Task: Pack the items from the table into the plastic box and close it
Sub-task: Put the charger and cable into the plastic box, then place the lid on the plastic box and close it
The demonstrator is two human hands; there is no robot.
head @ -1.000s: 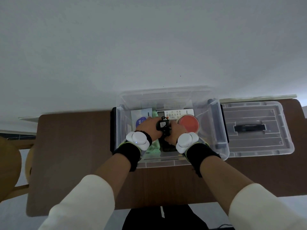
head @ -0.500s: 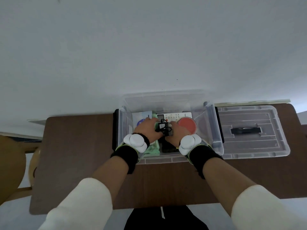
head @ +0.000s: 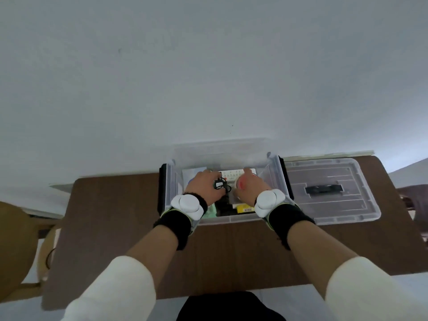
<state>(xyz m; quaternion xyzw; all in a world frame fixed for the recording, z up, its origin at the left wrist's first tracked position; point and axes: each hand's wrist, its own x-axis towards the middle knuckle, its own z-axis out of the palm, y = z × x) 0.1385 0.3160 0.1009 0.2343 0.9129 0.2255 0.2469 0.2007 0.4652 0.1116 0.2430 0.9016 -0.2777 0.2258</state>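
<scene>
A clear plastic box (head: 229,219) stands open on the brown table (head: 111,218), with both my hands inside it. My left hand (head: 202,187) pinches a small black adapter (head: 218,184) with a coiled black cable near the box's middle. Just to the right, my right hand (head: 252,187) curls over a round red-lidded container (head: 240,184), thumb at its near edge. Behind the hands lies a white keypad device (head: 231,174). A blue-and-white packet (head: 191,173), a green item (head: 212,210) and a yellow item (head: 245,207) also lie in the box. The clear lid (head: 331,172) lies flat to the right.
The box stands at the table's far edge against a pale wall. Black latches sit on the box's left side (head: 162,188) and right side (head: 286,177). A wooden chair (head: 14,246) stands at the left beside the table.
My right hand has let go of the black adapter and moved right onto the red-lidded container. The left hand keeps the adapter. The camera has tilted up slightly.
</scene>
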